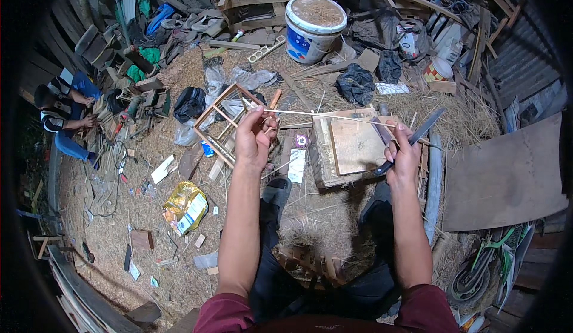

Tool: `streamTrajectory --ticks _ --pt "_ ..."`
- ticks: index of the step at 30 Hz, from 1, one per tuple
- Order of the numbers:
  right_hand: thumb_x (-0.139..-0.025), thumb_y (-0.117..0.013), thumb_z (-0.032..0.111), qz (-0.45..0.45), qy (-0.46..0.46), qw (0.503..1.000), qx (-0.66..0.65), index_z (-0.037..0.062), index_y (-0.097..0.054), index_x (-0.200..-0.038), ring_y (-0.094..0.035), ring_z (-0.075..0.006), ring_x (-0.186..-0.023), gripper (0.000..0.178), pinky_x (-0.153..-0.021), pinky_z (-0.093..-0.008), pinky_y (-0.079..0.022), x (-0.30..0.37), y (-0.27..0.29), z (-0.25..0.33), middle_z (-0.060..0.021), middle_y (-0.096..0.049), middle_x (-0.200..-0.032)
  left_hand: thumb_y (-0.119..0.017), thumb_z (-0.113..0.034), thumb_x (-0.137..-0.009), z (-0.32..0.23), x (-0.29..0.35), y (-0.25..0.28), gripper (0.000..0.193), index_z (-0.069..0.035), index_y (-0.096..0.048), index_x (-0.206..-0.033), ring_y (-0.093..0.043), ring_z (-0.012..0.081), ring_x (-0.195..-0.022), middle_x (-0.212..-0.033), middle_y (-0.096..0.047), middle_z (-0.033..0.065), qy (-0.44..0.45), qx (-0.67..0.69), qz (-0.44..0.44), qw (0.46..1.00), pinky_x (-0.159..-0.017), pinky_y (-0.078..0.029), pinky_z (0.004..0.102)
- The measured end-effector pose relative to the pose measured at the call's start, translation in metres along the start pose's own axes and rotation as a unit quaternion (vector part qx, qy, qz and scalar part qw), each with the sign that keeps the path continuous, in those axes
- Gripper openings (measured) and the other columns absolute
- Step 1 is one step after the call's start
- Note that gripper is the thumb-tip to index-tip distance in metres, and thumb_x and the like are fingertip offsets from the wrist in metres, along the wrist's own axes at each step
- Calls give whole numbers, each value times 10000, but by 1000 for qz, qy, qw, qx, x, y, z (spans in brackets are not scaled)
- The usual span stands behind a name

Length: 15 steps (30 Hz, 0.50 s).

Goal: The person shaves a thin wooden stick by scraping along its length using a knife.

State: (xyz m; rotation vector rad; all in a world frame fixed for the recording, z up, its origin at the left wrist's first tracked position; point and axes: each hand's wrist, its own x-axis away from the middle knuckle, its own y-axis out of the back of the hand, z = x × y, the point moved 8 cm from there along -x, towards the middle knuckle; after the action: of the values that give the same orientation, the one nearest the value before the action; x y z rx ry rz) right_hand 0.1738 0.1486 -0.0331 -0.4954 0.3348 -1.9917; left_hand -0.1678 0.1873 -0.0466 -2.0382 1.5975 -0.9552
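My left hand [254, 137] is closed, pinching one end of a thin, pale wooden stick [322, 115] between thumb and fingers. The stick stretches to the right, its other end at the fingers of my right hand [403, 155]; whether they grip it I cannot tell. That hand is wrapped round the black handle of a knife [427, 125], whose long blade points up and away to the right. Below the stick stands a thick wooden block [325, 161] with a flat square board [357, 148] on top. An open frame of wooden slats [206, 120] lies beside my left hand.
A white-and-blue bucket [307, 37] stands at the back. Black plastic bags [355, 85] and a yellow packet [185, 206] lie on the shaving-strewn ground. At far left another person [68, 112] sits near scattered tools. A large sheet [504, 175] and a bicycle-like wheel [471, 279] are at right.
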Motion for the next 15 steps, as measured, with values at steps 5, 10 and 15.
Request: streamTrajectory --ticks 5,10,15 --pt "-926 -611 171 3 9 1000 1 57 -540 -995 -350 -24 -447 151 -392 -184 -295 -1 0 0 -162 -664 -1057 -583 -181 -877 -1 -2 4 143 -39 -600 -881 -573 133 -680 -785 -620 61 -3 -2 16 1000 -563 -425 240" --pt "-931 -601 165 -9 16 1000 -2 42 -544 -1034 -354 -21 -446 170 -392 -183 -299 -4 8 3 -150 -668 -1037 -568 -139 -875 0 1 1 121 -25 -595 -908 -582 130 -686 -795 -613 56 -10 -40 45 998 -561 -434 240" --pt "-933 -597 159 -27 85 996 32 24 -552 -1075 -350 -18 -441 201 -388 -182 -293 -7 42 54 -119 -680 -975 -568 -87 -900 10 30 -45 256 12 -593 -1135 -580 103 -702 -825 -613 32 -25 -301 155 941 -591 -459 233"
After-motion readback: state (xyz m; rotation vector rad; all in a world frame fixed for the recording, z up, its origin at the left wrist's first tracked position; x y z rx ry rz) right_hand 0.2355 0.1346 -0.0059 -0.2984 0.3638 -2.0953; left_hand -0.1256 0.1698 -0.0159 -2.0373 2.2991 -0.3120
